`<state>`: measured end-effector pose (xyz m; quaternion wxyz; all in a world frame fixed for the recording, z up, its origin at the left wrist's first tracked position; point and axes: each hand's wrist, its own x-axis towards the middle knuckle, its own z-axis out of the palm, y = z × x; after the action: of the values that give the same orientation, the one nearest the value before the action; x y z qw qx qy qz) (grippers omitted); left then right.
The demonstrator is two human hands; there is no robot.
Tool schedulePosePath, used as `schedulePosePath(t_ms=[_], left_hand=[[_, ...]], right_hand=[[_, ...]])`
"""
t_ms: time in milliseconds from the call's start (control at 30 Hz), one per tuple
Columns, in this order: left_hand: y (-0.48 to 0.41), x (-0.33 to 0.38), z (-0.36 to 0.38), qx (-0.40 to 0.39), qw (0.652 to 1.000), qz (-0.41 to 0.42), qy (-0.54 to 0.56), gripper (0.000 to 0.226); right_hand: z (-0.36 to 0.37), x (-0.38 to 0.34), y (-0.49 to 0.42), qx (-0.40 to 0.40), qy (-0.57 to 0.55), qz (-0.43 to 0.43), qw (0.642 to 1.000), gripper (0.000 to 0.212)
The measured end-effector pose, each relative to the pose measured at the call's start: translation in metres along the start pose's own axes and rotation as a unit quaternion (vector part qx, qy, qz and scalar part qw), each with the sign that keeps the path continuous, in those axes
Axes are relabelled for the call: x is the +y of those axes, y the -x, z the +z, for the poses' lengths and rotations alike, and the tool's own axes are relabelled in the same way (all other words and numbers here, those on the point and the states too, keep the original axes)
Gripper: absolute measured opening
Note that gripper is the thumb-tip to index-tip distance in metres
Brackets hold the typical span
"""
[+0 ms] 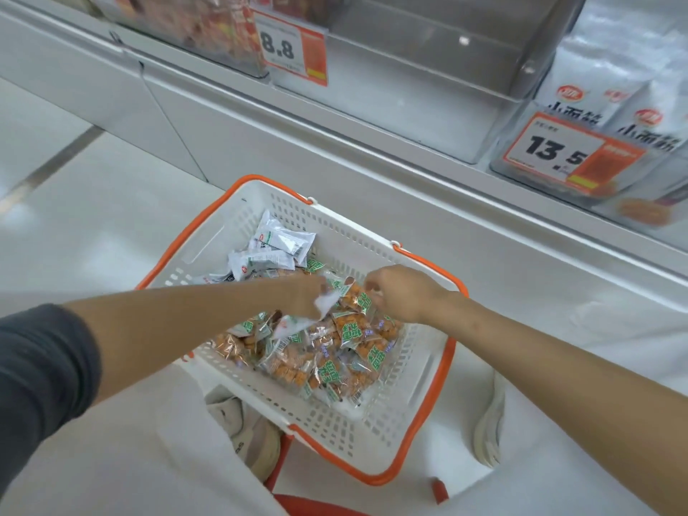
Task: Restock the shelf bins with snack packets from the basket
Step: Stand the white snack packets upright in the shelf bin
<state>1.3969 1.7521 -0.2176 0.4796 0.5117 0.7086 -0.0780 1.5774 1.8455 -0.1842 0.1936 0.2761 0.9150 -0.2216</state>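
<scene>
I see the snack packets (316, 351) heaped in the near half of the basket (409, 404), clear wrappers with orange pieces and green print, right under and just below both grips. The left grip (307, 296) is clenched on a white-edged packet (327, 305) that hangs from its fingers just above the heap. The right grip (400, 294) sits just to the right of it, fingers curled. It seems to pinch the top of an orange packet (357, 297) lying between the two grips, though blur keeps me from being sure of the contact.

Beyond the left grip, in the far corner of the basket, lie some white packets (275, 247), touching the orange heap. The basket is white with an orange handle (420, 463) folded down round its rim, and it rests on the pale floor (93, 225). Near its closest edge I see a left shoe (253, 437) and a right shoe (487, 430).

Well above and beyond the grips runs the shelf. A left bin (193, 27) holds red packets by a price tag reading 8.8 (290, 50). A clear middle bin (428, 106) comes next. A right bin (633, 106) holds white bags behind a tag reading 13.5 (566, 154). A dark sleeve (41, 374) covers the left upper arm.
</scene>
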Motion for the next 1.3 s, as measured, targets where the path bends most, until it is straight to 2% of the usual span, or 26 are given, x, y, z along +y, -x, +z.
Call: schedulePosePath(t_ms=[67,133,167,233,300,367,400,433,500,600,667,700,767,800,867,933,1133,1233,1300], left_hand=[[0.009,0.018,-0.021,0.035,0.983,0.021,0.179,0.062],[0.025,0.043,-0.046,0.083,0.93,0.05,0.353,0.071],[0.034,0.057,-0.056,0.107,0.896,0.063,0.426,0.072],[0.054,0.082,-0.063,0.157,0.841,0.088,0.51,0.072],[0.074,0.102,-0.065,0.195,0.804,0.125,0.547,0.069],[0.088,0.111,-0.065,0.213,0.789,0.151,0.556,0.062],[0.095,0.113,-0.066,0.212,0.794,0.157,0.548,0.057],[0.103,0.115,-0.068,0.203,0.801,0.159,0.54,0.052],[0.114,0.12,-0.076,0.161,0.798,0.161,0.558,0.047],[0.123,0.132,-0.087,0.046,0.752,0.17,0.636,0.05],[0.119,0.142,-0.087,0.066,0.76,0.156,0.628,0.053],[0.116,0.148,-0.085,0.116,0.767,0.145,0.615,0.051],[0.109,0.155,-0.079,0.219,0.759,0.133,0.599,0.047],[0.106,0.157,-0.076,0.252,0.75,0.135,0.597,0.046],[0.102,0.157,-0.073,0.294,0.748,0.142,0.578,0.045],[0.101,0.157,-0.07,0.313,0.755,0.143,0.559,0.046],[0.092,0.166,-0.066,0.3,0.732,0.156,0.591,0.043],[0.085,0.166,-0.069,0.21,0.752,0.166,0.603,0.047],[0.081,0.163,-0.071,0.158,0.785,0.164,0.576,0.049]], right_hand=[[-0.016,0.005,0.001,0.05,-0.09,0.066,0.992,0.03],[-0.033,0.009,0.004,0.081,-0.223,0.134,0.962,0.044],[-0.039,0.009,0.007,0.075,-0.314,0.166,0.932,0.053],[-0.047,0.007,0.015,0.012,-0.517,0.21,0.83,0.062],[-0.054,0.001,0.026,-0.061,-0.671,0.194,0.713,0.063],[-0.06,-0.008,0.033,-0.062,-0.765,0.158,0.621,0.05],[-0.064,-0.012,0.035,-0.033,-0.785,0.153,0.599,0.043],[-0.068,-0.013,0.036,0.015,-0.78,0.156,0.605,0.039],[-0.076,-0.009,0.038,0.151,-0.715,0.163,0.663,0.038],[-0.092,0.007,0.051,0.37,-0.557,0.13,0.732,0.039],[-0.105,0.009,0.065,0.459,-0.455,0.074,0.76,0.037],[-0.111,0.009,0.068,0.478,-0.44,0.054,0.758,0.035],[-0.118,0.009,0.072,0.487,-0.482,0.05,0.727,0.021],[-0.119,0.01,0.073,0.483,-0.507,0.059,0.712,0.027],[-0.117,0.015,0.075,0.467,-0.49,0.069,0.733,0.049],[-0.115,0.023,0.078,0.48,-0.439,0.061,0.757,0.053],[-0.132,0.037,0.086,0.52,-0.355,0.042,0.776,0.055],[-0.141,0.049,0.09,0.516,-0.314,0.046,0.795,0.055],[-0.149,0.06,0.095,0.503,-0.275,0.044,0.818,0.056]])
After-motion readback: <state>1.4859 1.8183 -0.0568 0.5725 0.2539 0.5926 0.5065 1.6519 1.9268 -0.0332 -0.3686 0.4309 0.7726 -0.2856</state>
